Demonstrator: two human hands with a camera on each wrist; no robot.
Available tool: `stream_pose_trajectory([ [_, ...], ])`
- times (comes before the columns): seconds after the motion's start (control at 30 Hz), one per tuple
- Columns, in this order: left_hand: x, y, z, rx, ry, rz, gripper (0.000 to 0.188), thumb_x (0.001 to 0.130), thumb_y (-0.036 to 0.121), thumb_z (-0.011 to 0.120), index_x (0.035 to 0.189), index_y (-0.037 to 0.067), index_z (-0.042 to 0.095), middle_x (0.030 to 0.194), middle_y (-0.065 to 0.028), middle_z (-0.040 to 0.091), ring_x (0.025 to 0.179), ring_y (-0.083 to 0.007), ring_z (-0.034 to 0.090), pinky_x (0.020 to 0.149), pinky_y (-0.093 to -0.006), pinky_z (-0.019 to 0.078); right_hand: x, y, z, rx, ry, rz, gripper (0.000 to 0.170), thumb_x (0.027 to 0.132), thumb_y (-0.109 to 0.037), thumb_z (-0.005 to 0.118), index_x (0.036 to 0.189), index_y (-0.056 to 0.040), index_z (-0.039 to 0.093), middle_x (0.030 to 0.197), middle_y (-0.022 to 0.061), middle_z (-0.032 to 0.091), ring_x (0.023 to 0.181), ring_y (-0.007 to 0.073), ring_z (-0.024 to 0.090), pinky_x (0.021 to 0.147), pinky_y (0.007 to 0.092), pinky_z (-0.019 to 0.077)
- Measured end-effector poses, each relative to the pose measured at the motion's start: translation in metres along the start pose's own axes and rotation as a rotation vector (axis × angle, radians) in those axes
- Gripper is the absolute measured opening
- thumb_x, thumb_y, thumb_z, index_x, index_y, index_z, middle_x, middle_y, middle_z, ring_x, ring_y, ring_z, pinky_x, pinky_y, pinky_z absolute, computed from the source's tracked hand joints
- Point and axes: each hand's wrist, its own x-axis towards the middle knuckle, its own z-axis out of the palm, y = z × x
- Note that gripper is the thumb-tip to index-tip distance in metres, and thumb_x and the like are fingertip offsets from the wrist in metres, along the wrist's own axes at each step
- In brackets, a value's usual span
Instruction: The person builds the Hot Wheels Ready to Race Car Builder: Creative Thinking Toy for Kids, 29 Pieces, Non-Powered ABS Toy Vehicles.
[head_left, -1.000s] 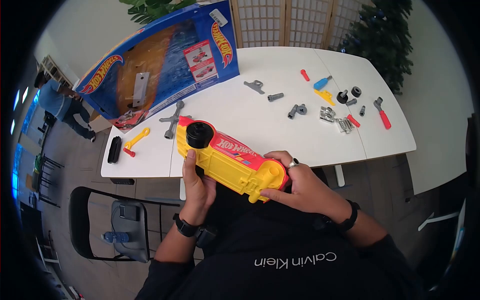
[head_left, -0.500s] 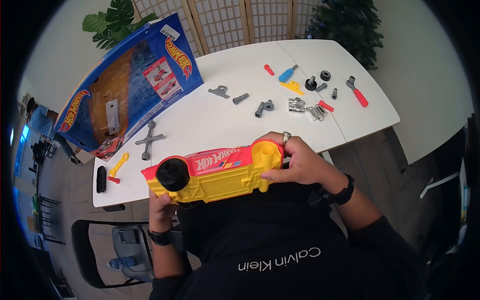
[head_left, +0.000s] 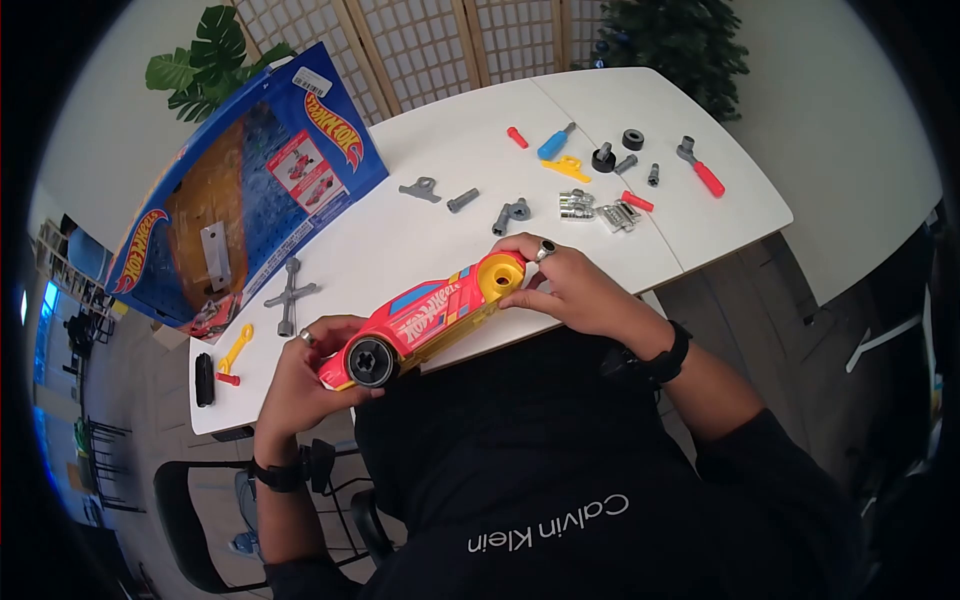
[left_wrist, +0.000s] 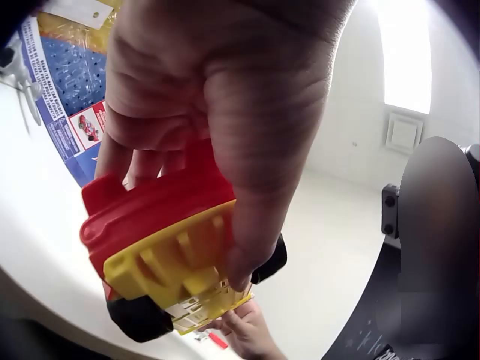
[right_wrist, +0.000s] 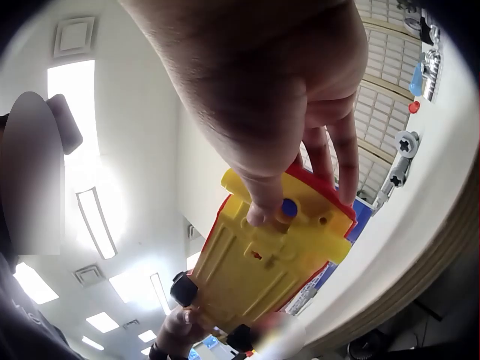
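Both hands hold a red and yellow toy car (head_left: 430, 315) over the table's front edge, its side turned up toward the head camera. The left hand (head_left: 305, 385) grips the end with the black wheel (head_left: 371, 362). At the other end, whose round yellow wheel housing (head_left: 501, 277) has no wheel on it, the right hand (head_left: 575, 290) pinches the body. In the right wrist view the yellow underside (right_wrist: 251, 262) shows, the right thumb pressed on it and fingers over the red edge. The left wrist view shows the left thumb on the car's yellow end (left_wrist: 172, 251).
A large blue box (head_left: 250, 190) stands at the table's left. Near it lie a grey cross wrench (head_left: 290, 297), a yellow wrench (head_left: 236, 348) and a black piece (head_left: 204, 380). Farther right are a blue screwdriver (head_left: 553, 144), a red-handled ratchet (head_left: 708, 179), silver pieces (head_left: 617, 215) and several bolts.
The car has rolled from showing its yellow underside to showing its red side. The left hand has shifted its hold around the wheeled end; that end has come down and left since the earliest frame.
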Motion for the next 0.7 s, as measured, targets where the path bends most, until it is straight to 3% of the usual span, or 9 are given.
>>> stream_pose_trajectory([
  [0.07,0.011,-0.003,-0.001,0.051,-0.059,-0.099,0.071,0.073,0.003,0.094,0.137,0.000,0.062,0.123,-0.0115,0.076,0.118,-0.0187,0.071,0.109,-0.0358,0.0529,0.001,0.004,0.002,-0.030,0.018,-0.019,0.058,0.095,-0.021,0.082,0.142,-0.0034,0.053,0.121,0.0160,0.073,0.094,0.0237,0.075,0.083,0.0349,0.0594],
  [0.23,0.026,0.007,-0.006,0.257,-0.110,-0.083,0.071,0.076,0.007,0.093,0.140,0.000,0.061,0.125,-0.0140,0.075,0.119,-0.0215,0.071,0.109,-0.0363,0.0531,0.003,0.016,0.005,-0.091,0.047,-0.033,0.056,0.095,-0.023,0.082,0.139,-0.0030,0.056,0.111,0.0168,0.076,0.089,0.0260,0.076,0.081,0.0348,0.0596],
  [0.27,0.029,0.017,-0.006,0.331,-0.123,-0.123,0.079,0.074,0.010,0.096,0.143,0.001,0.058,0.125,-0.0135,0.075,0.119,-0.0214,0.071,0.109,-0.0360,0.0528,0.004,0.017,0.005,-0.091,0.048,-0.031,0.056,0.095,-0.023,0.082,0.139,-0.0030,0.056,0.111,0.0168,0.076,0.089,0.0260,0.076,0.081,0.0348,0.0596],
  [0.33,0.032,0.031,-0.004,0.402,-0.136,-0.162,0.087,0.072,0.014,0.099,0.146,0.001,0.055,0.125,-0.0129,0.074,0.119,-0.0213,0.070,0.109,-0.0356,0.0526,0.006,0.014,0.002,-0.073,0.009,0.025,0.063,0.093,-0.035,0.082,0.140,-0.0039,0.054,0.113,0.0215,0.072,0.098,0.0365,0.072,0.086,0.0411,0.0574],
  [0.43,0.036,0.035,0.010,0.540,-0.071,-0.084,0.103,0.063,0.031,0.104,0.149,0.004,0.055,0.133,-0.0172,0.070,0.123,-0.0276,0.070,0.106,-0.0395,0.0546,0.009,0.012,-0.008,-0.179,-0.041,-0.044,0.062,0.093,-0.036,0.083,0.141,-0.0052,0.057,0.110,0.0199,0.074,0.097,0.0334,0.073,0.087,0.0396,0.0585],
  [0.47,0.039,0.037,0.015,0.534,-0.067,-0.084,0.103,0.063,0.031,0.104,0.149,0.004,0.055,0.133,-0.0172,0.070,0.123,-0.0276,0.070,0.106,-0.0395,0.0546,0.011,0.010,-0.018,-0.183,-0.046,-0.044,0.062,0.093,-0.036,0.083,0.141,-0.0052,0.057,0.110,0.0199,0.074,0.097,0.0334,0.073,0.087,0.0396,0.0585],
  [0.53,0.044,0.041,0.025,0.890,0.011,0.108,0.093,0.070,0.043,0.099,0.142,0.000,0.060,0.125,-0.0205,0.072,0.113,-0.0345,0.072,0.096,-0.0415,0.0584,0.017,0.013,-0.055,-0.223,-0.012,-0.081,0.055,0.092,-0.028,0.085,0.136,-0.0046,0.062,0.112,0.0168,0.074,0.093,0.0236,0.074,0.080,0.0361,0.0592],
  [0.6,0.047,0.036,0.030,0.903,0.050,0.083,0.089,0.069,0.040,0.099,0.140,0.000,0.062,0.122,-0.0189,0.071,0.110,-0.0347,0.071,0.095,-0.0406,0.0577,0.035,0.038,-0.111,-0.417,0.044,0.066,0.047,0.093,-0.028,0.083,0.130,-0.0041,0.067,0.112,0.0168,0.074,0.097,0.0230,0.073,0.082,0.0366,0.0587],
  [0.7,0.051,0.027,0.036,0.886,0.113,0.014,0.082,0.070,0.034,0.099,0.136,0.001,0.064,0.118,-0.0167,0.070,0.105,-0.0343,0.071,0.092,-0.0402,0.0570,0.059,0.066,-0.178,-0.508,0.314,0.121,0.045,0.094,-0.031,0.083,0.126,-0.0025,0.070,0.114,0.0179,0.074,0.101,0.0264,0.073,0.086,0.0367,0.0586],
])
